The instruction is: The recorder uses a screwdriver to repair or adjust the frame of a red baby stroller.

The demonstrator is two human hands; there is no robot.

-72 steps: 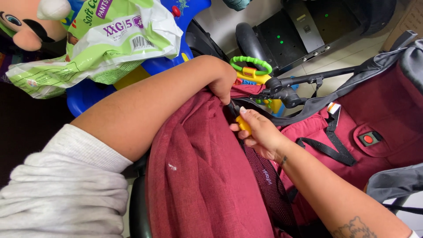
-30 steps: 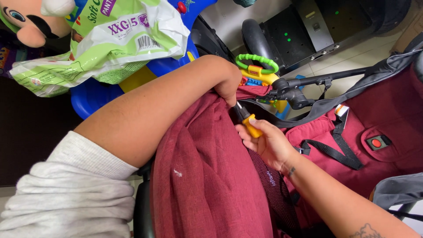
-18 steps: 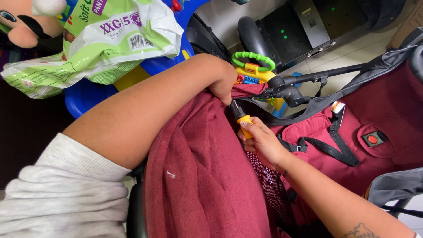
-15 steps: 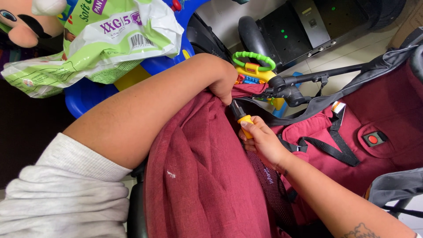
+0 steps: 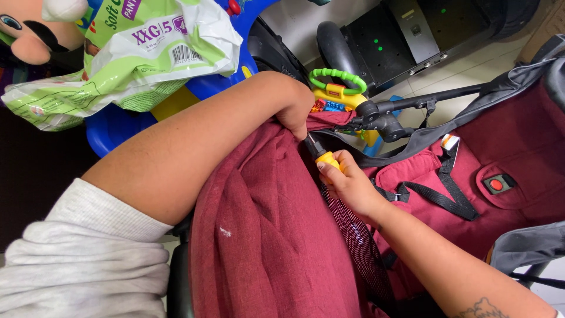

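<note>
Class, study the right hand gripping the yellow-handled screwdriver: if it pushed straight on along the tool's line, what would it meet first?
Most likely the left hand, which bunches the maroon fabric just beyond the tip of the screwdriver held by the right hand; depth is unclear.

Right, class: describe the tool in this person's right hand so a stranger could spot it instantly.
Find the maroon stroller canopy filling the middle. At its upper edge, the right hand grips a screwdriver. Its yellow handle and black collar stand out against the red fabric.

Bright, even indoor light — sharp.
</note>
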